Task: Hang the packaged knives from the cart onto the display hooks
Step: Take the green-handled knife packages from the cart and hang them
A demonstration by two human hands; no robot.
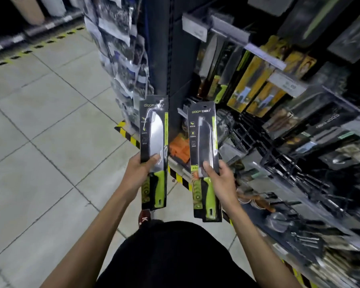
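Open room is all on the left: bare tiled floor [40,121], running back to a far shelf line. The right side is closed off by the display rack [299,125], packed top to bottom, mostly blurred. Yellow-black hazard tape [127,134] marks the rack's base edge along the floor. A dark upright post [164,48] forms the rack's near corner, straight behind the two packs.

Left knife pack [154,129] is upright with its header card at the top and the green handle at the bottom, over the floor just left of the post. Right knife pack [204,138] has the same orientation and sits in front of the rack's lower shelves, hang hole visible at the top. The two packs are apart with a clear gap between them, no contact. Neither is on a peg.

Left hand [139,173] is clamped on the left knife pack at the lower blade: thumb pressed on the front face, fingers hidden behind. Right hand [220,177] grips the right knife pack at the same height, thumb on the front and the rest wrapped round the right edge.

Hung knife packs [258,86] fill the upper rows beside a price tag [287,82]. Black wire pegs [289,161] stick out lower down, too blurred to tell which are free.
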